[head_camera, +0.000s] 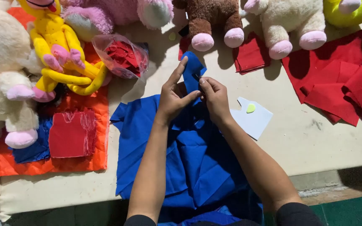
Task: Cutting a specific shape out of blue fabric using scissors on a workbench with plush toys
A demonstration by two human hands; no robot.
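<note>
Both hands meet over the blue fabric pile (189, 163) at the middle of the worktop (306, 138): the left hand (173, 97) and right hand (214, 95) are each pinched shut on a small blue fabric piece (192, 71), held raised between them. A pale paper pattern (254, 119) lies just right of the pile, red fabric pieces (340, 83) farther right, plush toys (214, 21) along the far edge.
</note>
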